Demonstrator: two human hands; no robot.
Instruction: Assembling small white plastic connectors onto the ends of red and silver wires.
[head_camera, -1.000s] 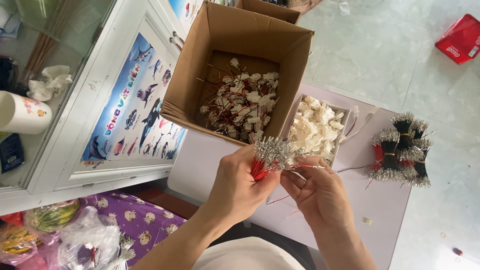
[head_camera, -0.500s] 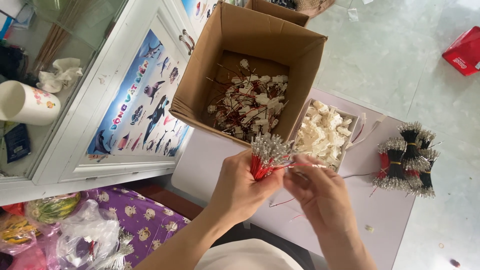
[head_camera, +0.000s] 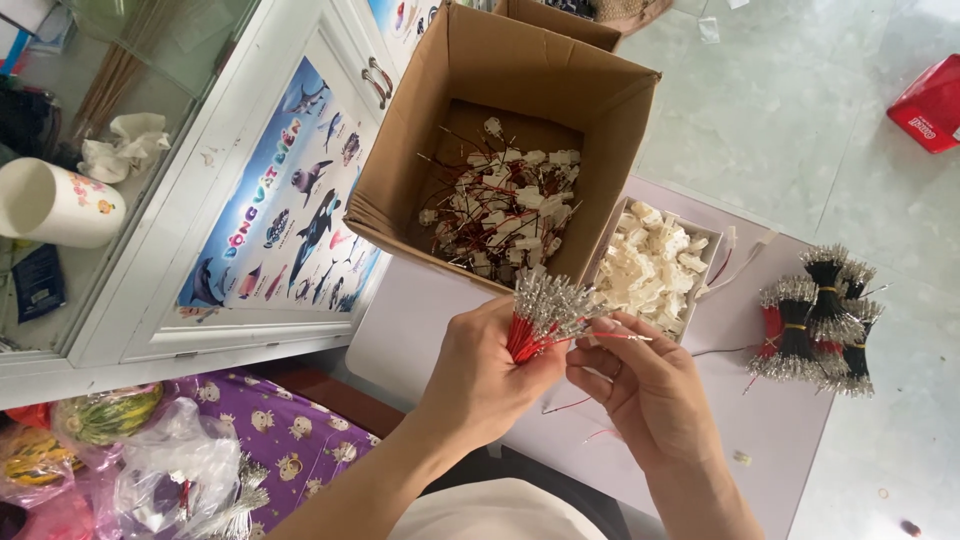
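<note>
- Now the left hand (head_camera: 480, 375) keeps its fist around the bundle of red wires (head_camera: 535, 320), metal tips fanned upward; over the last second the grip looks the same, only the bundle sits a little lower and nearer the body in view.
- The right hand (head_camera: 650, 385) has closed in on the tips: thumb and forefinger (head_camera: 605, 325) pinch a single red wire (head_camera: 625, 337) that now lies drawn out sideways from the bundle, where a moment ago the fingers were only working among the ends.
- To my eye that means one wire is being singled out from the bundle, which itself stays in the left fist above the near edge of the pale worktop (head_camera: 420, 320).
- A couple of loose red wires (head_camera: 570, 405) lie on the worktop just under the hands.
- Just beyond the hands, a small tray of white plastic connectors (head_camera: 655, 265) stands unchanged.
- To the right, tied bundles of black and red wires (head_camera: 820, 320) rest well apart from the hands, as before.
- Farther off, the open cardboard box (head_camera: 500, 80) holds a tangle of wires with white connectors (head_camera: 505, 215) already fitted.
</note>
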